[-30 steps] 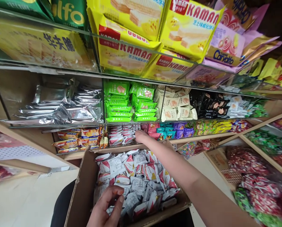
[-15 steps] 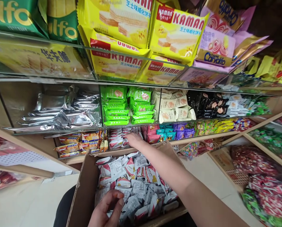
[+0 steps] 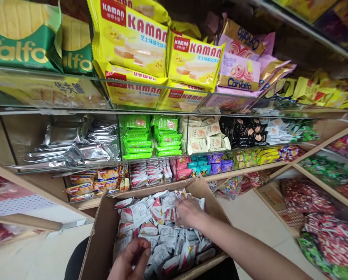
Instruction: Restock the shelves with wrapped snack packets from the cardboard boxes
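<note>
A cardboard box [image 3: 95, 229] full of small white, red and pink wrapped packets [image 3: 168, 235] sits low in front of me. My right hand [image 3: 188, 212] reaches into its upper right part and touches packets; its fingertips are blurred among them. Over the box's near left part is my left hand [image 3: 134, 258], fingers curled with thumb and fingertip near each other; between them I can make out nothing held. Similar packets stand in rows in a low shelf compartment [image 3: 150, 174] just beyond the box.
Shelves behind glass hold yellow wafer packs [image 3: 133, 42], green packs [image 3: 137, 136], silver packs [image 3: 95, 151] and cream packs [image 3: 206, 136]. Orange packs [image 3: 108, 179] lie left of the low compartment. Bagged sweets [image 3: 331, 241] rest at the right. A wooden shelf edge [image 3: 244, 171] runs beyond the box.
My right hand has left the low shelf compartment and come back down into the box. My left hand stays nearly where it was. The view has shifted slightly.
</note>
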{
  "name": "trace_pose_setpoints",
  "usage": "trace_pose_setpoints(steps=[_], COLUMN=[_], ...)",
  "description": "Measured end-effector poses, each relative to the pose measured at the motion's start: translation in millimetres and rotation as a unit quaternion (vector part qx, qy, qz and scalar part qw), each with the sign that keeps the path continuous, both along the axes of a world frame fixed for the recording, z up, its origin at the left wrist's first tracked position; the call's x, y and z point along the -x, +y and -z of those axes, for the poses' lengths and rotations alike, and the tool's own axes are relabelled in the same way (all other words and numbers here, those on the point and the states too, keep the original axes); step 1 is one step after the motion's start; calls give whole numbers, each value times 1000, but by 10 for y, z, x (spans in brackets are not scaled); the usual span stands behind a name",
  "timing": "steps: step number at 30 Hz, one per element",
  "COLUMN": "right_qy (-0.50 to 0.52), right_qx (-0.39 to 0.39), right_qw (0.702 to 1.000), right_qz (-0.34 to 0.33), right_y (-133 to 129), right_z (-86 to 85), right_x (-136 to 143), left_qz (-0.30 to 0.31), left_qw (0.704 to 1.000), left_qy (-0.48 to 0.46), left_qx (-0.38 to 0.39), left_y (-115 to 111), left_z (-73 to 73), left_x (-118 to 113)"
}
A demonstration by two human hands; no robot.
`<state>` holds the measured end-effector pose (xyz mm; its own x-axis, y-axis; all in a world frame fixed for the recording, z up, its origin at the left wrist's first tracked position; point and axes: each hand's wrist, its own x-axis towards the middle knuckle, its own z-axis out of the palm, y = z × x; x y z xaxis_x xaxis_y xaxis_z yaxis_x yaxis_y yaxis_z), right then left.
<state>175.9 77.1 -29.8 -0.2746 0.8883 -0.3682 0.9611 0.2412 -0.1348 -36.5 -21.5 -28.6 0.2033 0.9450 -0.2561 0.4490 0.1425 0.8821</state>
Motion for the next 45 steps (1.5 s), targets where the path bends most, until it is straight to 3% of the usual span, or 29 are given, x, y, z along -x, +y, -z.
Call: trace_pose_setpoints(steps=[3,5,11,16,18,20,22,24,27,30,37,40,45], right_qy=[-2,29,130,233,361,523,621,648,632,583,504,521,623], right_qx=[31,26,1,-35,-35,5,57,66,-26,-122,-188,-188,-110], right_qw=[999,999,990,966,923,835,756,730,744,776,830,818,746], right_qz=[30,25,63,104,131,171,200,210,215,209,147,157,209], right_y=[-135,-142,-107,-173,-259,-372,-485,-566,-608,-605,-678,-713,-760], right_z=[182,213,113,-38,-139,-239,-314,-357,-388,-424,-543,-553,-538], right_x=[-154,-240,-439,-422,-315,-171,-27,91,192,222,247,278,303], left_qz=[-5,-8,-20,-95,-157,-226,-252,-240,-201,-201,-199,-217,-255], left_qw=[1000,1000,999,988,969,940,920,922,946,965,969,965,961], left_qy=[-3,-11,-15,-71,-126,-195,-251,-275,-252,-161,26,24,-73], left_qx=[6,13,33,101,142,168,165,128,36,-52,-143,-148,-73], left_y=[-16,-36,-70,65,147,213,246,244,198,143,123,136,59], left_z=[-12,-40,-177,-252,-301,-366,-431,-480,-517,-539,-640,-682,-662], left_x=[-32,-58,-98,-265,-405,-543,-636,-670,-648,-600,-489,-472,-539])
